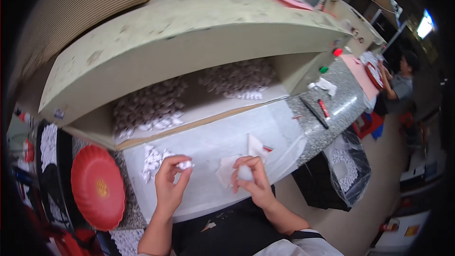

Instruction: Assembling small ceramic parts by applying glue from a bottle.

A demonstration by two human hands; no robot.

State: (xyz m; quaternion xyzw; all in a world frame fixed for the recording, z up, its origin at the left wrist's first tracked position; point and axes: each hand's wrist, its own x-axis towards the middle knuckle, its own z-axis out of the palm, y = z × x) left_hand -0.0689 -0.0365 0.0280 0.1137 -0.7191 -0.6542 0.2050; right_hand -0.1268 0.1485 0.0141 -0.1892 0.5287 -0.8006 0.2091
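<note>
A long pale shelf unit point(189, 33) spans the upper part of the view, and two heaps of small wrapped pieces point(199, 92) lie in its open lower compartment. Below it runs the speckled stone surface point(332, 109), much of it covered by a white sheet point(227, 137). A black bin lined with a clear bag point(339, 170) stands on the floor at the right end of the surface, holding white scraps. A round red tray point(97, 187) rests at the left edge. A small pile of white wrapped pieces point(154, 159) sits on the sheet just beside the left hand point(170, 185), whose fingers pinch one small white wrapped piece point(185, 164) at their tips. The right hand point(251, 178) holds a white piece point(245, 173), fingers curled and pressed around it. A few loose white paper squares point(227, 168) lie on the sheet between and just behind the hands. Further right, a black pen and a red marker point(323, 108) rest on the bare stone. Another person sits at the far right.
</note>
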